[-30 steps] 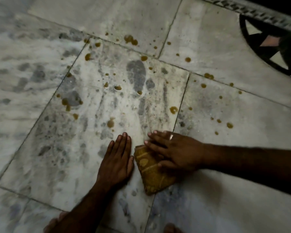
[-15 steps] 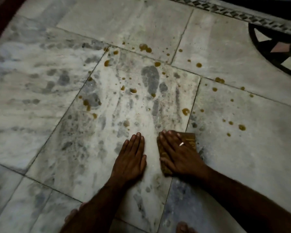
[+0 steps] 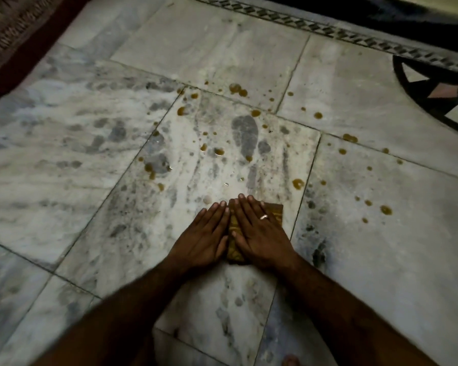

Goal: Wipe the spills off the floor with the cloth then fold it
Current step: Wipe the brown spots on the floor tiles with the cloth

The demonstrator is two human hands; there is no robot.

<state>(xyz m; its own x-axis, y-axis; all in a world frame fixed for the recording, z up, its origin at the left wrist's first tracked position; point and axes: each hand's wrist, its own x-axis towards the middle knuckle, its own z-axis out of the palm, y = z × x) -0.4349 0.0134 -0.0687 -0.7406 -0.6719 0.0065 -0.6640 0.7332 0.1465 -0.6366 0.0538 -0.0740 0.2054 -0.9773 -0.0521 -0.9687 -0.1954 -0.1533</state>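
Cloth (image 3: 254, 228), a small mustard-brown one with a woven pattern, lies bunched on the marble floor (image 3: 381, 260) right in front of the person, mostly hidden under the right hand (image 3: 259, 233). That hand is spread flat, fingers together and pointing away, a ring (image 3: 264, 216) on one finger, pressing the cloth down rather than gripping it. The left hand (image 3: 204, 239) lies flat just beside it, palm on bare tile, its thumb edge touching the cloth's near side; it holds nothing.

From the head view — the only one there is — the work looks barely begun. Brown drops (image 3: 298, 184) are scattered well ahead of the hands: a ring-shaped one just beyond the right fingertips near the tile joint, a cluster (image 3: 217, 151) further up the same tile, more near the far grout line (image 3: 238, 89), and a spray off to the right (image 3: 385, 210). A dark rug edge (image 3: 16, 48) sits at the far left, well clear of the mess.

To do this stroke well, I'd say keep the palm weight even and push forward in one long pass so the cloth takes up each drop instead of smearing it — the pale marble would show streaks. Turning to a fresh face between passes should help, and the grout lines likely need a second go. The left hand seems best used as a brace
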